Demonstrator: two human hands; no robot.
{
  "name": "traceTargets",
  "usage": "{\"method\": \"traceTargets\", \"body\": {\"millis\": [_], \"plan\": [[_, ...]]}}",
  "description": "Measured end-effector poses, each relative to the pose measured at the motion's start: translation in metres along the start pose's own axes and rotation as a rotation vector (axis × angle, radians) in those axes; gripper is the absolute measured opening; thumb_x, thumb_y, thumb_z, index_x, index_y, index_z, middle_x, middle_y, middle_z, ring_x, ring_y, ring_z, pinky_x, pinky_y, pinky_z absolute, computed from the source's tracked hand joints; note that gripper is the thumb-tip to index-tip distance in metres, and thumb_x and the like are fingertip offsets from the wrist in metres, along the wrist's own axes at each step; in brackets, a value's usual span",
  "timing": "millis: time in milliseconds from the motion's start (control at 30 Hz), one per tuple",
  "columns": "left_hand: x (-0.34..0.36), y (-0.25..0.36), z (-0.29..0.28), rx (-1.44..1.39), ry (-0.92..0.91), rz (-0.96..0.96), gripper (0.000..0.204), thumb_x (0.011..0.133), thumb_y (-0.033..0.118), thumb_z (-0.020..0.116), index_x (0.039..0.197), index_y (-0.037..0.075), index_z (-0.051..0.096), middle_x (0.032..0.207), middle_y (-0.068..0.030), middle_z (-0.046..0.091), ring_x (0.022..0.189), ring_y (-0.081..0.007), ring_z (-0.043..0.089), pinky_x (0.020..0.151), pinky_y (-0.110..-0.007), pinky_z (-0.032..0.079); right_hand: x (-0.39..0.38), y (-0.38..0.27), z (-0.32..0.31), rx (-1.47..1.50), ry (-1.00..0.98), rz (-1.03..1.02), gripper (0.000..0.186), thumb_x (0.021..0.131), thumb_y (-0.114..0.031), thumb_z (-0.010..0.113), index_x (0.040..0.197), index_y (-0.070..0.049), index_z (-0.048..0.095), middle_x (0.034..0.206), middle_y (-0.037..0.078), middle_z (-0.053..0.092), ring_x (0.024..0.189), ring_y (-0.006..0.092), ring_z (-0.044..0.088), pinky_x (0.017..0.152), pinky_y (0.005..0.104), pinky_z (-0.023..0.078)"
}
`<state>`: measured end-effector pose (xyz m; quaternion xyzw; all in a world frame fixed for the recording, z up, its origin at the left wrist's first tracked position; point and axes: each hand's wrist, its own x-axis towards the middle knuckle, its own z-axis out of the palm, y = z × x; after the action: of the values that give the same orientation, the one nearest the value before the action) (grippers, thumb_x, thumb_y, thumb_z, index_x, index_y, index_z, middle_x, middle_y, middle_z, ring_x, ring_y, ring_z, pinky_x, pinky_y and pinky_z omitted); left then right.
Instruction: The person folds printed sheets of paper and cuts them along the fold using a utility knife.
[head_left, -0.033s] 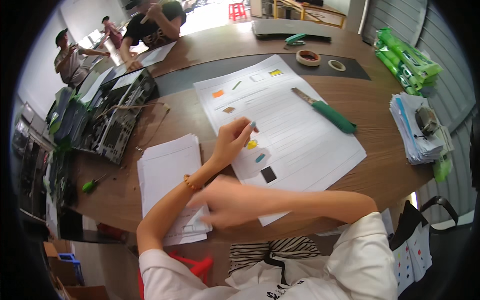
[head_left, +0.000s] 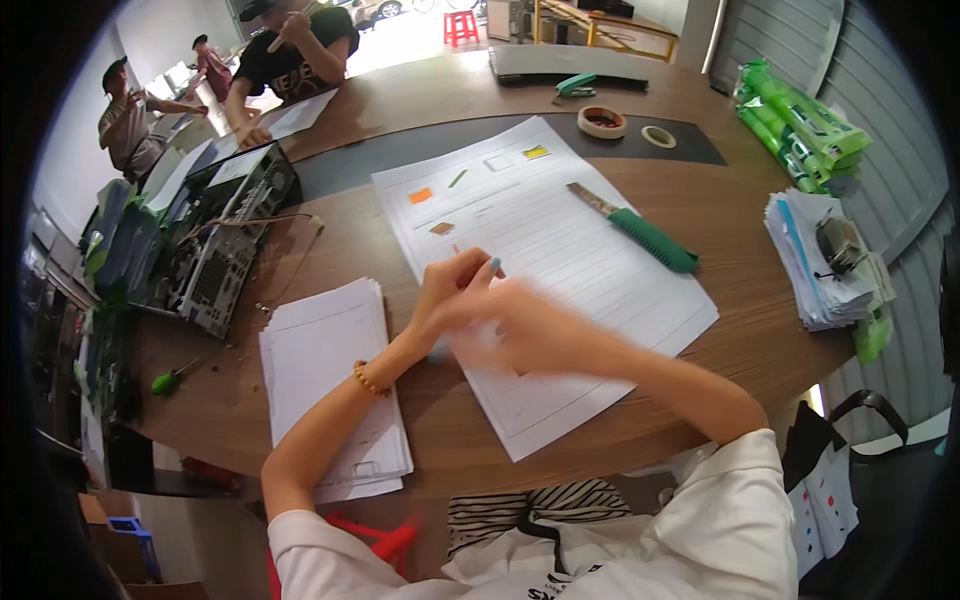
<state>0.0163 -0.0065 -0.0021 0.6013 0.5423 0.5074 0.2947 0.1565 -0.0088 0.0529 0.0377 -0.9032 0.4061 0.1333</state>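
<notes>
Worktop (head_left: 740, 255) spreads below you, bearing printed sheets (head_left: 600, 265) beneath your left hand (head_left: 446, 283) and right hand (head_left: 522, 325). Left of both sits a paper stack (head_left: 325, 345). Your left hand curls inward, half closed; your right is blurred, its opening unclear. I cannot tell what either has hold of. Ahead and rightward lies a green-handled knife (head_left: 650, 240); ahead of your left, an orange patch (head_left: 420, 196).

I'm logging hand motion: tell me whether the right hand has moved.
Yes: the right hand moved rightward and forward, nearer the green-handled tool.
</notes>
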Motion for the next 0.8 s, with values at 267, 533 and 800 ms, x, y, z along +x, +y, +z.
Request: {"method": "traceTargets", "body": {"millis": [267,533,800], "plan": [[0.002,0.010,0.001,0.238,0.038,0.089,0.010,0.084,0.009,0.058,0.088,0.000,0.061,0.072,-0.0070,0.059,0.064,-0.0127,0.051,0.059,-0.026,0.041,-0.170,0.095,-0.109,-1.008,0.674,0.640,0.042,0.075,-0.024,0.069,0.101,0.006,0.057,0.123,0.025,0.046,0.103,0.0349,0.054,0.086,0.0406,0.045],[-0.006,-0.001,0.005,0.785,-0.171,0.319,0.055,0.079,0.026,0.063,0.129,0.007,0.047,0.136,-0.0149,0.042,0.129,-0.0344,0.034,0.109,-0.045,0.020,-0.220,0.081,-0.134,-0.963,0.838,1.008,0.040,0.076,-0.029,0.069,0.090,0.006,0.057,0.123,0.025,0.045,0.112,0.0384,0.047,0.092,0.0438,0.040],[-0.009,0.010,-0.001,0.544,-0.207,0.305,0.015,0.075,0.017,0.067,0.085,0.006,0.069,0.113,-0.0102,0.061,0.105,-0.0267,0.054,0.098,-0.039,0.033,-0.225,0.002,-0.112,-0.609,0.258,0.746,0.082,0.073,-0.035,0.071,0.137,-0.002,0.031,0.140,0.024,0.029,0.131,0.0388,0.027,0.107,0.0429,0.026]]}}
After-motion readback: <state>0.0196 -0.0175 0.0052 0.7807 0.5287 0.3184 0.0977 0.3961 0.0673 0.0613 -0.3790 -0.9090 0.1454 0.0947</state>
